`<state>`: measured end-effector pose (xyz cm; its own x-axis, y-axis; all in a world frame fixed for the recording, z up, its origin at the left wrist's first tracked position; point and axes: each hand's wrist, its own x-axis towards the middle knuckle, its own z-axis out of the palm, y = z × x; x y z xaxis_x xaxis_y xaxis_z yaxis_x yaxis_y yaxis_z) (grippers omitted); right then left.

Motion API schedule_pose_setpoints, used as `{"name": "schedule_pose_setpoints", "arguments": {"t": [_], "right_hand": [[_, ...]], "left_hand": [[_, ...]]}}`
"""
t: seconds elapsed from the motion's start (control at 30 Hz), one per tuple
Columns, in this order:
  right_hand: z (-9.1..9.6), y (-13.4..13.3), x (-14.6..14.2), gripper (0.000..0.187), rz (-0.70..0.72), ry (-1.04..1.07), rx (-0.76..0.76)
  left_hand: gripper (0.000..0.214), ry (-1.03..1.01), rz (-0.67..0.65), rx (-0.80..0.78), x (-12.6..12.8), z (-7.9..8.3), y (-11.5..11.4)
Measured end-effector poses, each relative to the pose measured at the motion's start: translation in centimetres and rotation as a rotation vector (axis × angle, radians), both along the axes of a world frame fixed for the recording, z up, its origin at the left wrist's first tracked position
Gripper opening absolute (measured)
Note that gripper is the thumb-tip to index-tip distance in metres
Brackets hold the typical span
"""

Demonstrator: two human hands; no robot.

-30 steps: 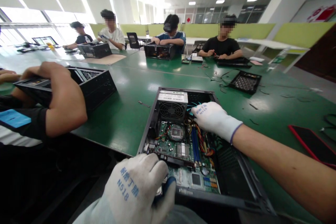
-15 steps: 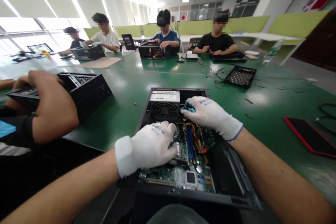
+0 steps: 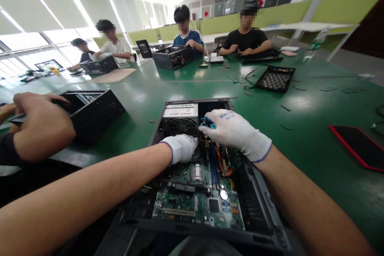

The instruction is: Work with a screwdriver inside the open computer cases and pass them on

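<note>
Landmark: open PC case [image 3: 264, 208] on the green table [image 3: 315, 136], lid off, board up.

Far left of the case: a co-worker's bare hand [image 3: 42, 128] gripped a second black case [image 3: 96, 108], probably steadying it.

Left hand [image 3: 181, 148], white glove, was inside the case, just in front of the fan [image 3: 181, 126], resting about where the CPU socket would sit. Fingers curled down, partly closed; can't tell if it had hold of anything, the glove hid the contact. The position looked like bracing or feeling for a part by the fan.

Motherboard [image 3: 198, 204] lay flat in the case floor, nearer the wearer than both hands, RAM slots [image 3: 213, 166] running front to back.

Right hand [image 3: 234, 132], also gloved, sat at the fan's right edge over the cable bundle [image 3: 223, 164]. Fingers pinched shut on a small blue connector [image 3: 208, 122], held up off the board.

Right of the case: loose cable ties on the table, then a red-edged tablet [image 3: 357, 148] well clear of the work. Beyond the case: a black tray [image 3: 274, 79], and other people at their own cases.
</note>
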<state>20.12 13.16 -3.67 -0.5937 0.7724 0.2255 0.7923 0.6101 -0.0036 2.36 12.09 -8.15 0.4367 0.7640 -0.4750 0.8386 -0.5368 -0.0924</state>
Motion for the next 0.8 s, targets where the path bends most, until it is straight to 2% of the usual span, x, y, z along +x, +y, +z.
{"name": "schedule_pose_setpoints", "arguments": {"t": [0.4, 0.63, 0.8], "right_hand": [[-0.8, 0.2, 0.4, 0.047, 0.039, 0.041, 0.02], [-1.5, 0.4, 0.7, 0.048, 0.078, 0.033, 0.05], [-0.6, 0.0, 0.4, 0.049, 0.051, 0.015, -0.001]], "left_hand": [[0.043, -0.006, 0.025, 0.018, -0.4, -0.3, 0.9], [0.052, -0.009, 0.006, 0.029, -0.3, -0.4, 0.7], [0.055, -0.001, -0.005, 0.032, -0.4, -0.6, 0.7]]}}
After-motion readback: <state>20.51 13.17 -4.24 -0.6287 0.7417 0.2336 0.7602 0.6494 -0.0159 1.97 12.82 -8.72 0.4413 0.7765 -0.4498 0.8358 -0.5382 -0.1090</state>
